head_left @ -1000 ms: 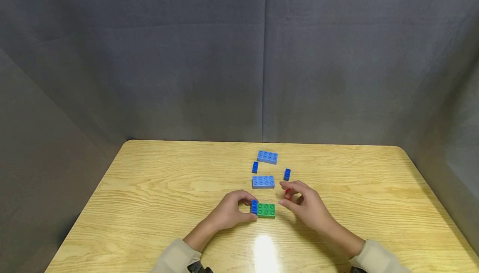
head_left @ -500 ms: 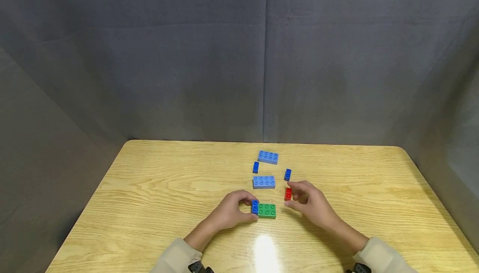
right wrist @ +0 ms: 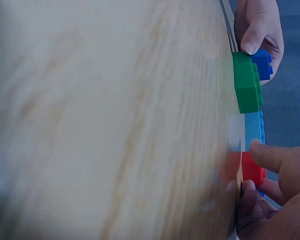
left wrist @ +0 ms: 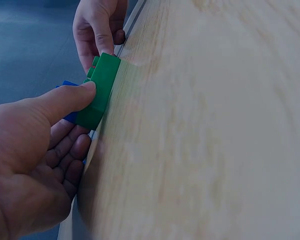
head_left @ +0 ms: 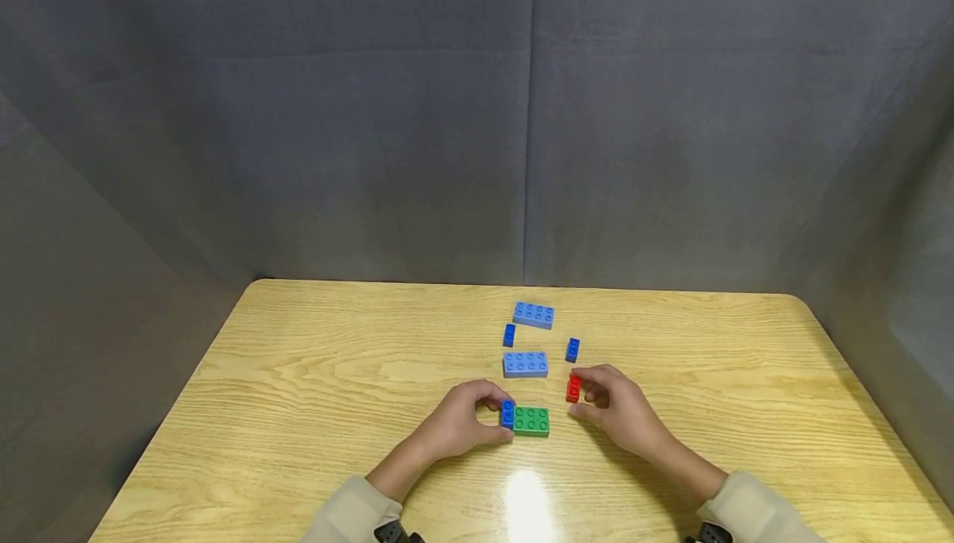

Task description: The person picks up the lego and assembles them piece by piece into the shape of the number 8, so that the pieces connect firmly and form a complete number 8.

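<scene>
In the head view, a green brick with a small dark-blue brick stacked on its left end sits on the table. My left hand holds this stack at that end; the left wrist view shows the thumb against the green brick's near side. To the right, a small red brick rests on the table between the thumb and index finger of my right hand. The right wrist view shows the thumb tip at a corner of the red brick, with the other fingers close by it.
Behind the green brick lies a light-blue brick, and a second light-blue brick is farther back. Two small dark-blue bricks stand near them, one at left, another at right. Grey curtains enclose the wooden table.
My right hand has moved slightly right from beside the green brick, and its thumb and index finger have come around the red brick. The left hand stays on the stack.
</scene>
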The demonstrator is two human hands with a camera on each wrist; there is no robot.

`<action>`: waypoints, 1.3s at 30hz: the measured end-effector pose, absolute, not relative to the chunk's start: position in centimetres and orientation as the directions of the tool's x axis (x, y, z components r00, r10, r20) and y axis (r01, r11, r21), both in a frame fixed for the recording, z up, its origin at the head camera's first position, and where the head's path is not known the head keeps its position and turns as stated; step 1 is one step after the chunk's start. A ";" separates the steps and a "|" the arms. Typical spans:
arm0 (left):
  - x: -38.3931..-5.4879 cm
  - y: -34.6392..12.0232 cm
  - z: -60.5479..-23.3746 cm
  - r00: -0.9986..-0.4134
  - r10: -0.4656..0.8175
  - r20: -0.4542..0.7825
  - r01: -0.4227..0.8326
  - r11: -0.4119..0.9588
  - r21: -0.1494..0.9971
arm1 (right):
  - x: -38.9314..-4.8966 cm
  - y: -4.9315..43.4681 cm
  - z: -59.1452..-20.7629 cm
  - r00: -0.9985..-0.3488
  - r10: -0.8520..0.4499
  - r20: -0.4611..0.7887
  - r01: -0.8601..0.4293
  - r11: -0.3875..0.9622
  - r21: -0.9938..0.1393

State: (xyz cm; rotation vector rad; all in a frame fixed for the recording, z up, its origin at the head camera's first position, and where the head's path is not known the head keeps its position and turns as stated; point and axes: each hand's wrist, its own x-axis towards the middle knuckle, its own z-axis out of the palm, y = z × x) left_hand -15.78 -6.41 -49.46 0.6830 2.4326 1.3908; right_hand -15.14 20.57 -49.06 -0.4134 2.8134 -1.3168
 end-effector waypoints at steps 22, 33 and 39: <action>-15.8 -6.4 -49.7 -0.860 0.510 0.001 0.260 0.439 0.860 | -15.1 20.3 -49.4 -0.978 -0.173 0.119 -0.203 0.633 -0.747; -15.8 -6.4 -49.5 -0.860 0.510 -0.002 0.258 0.439 0.860 | -14.9 20.4 -48.9 -0.978 -0.173 0.114 -0.197 0.609 -0.768; -15.9 -6.4 -49.5 -0.861 0.508 -0.006 0.259 0.449 0.855 | -14.9 20.6 -48.7 -0.972 -0.193 0.133 -0.224 0.592 -0.774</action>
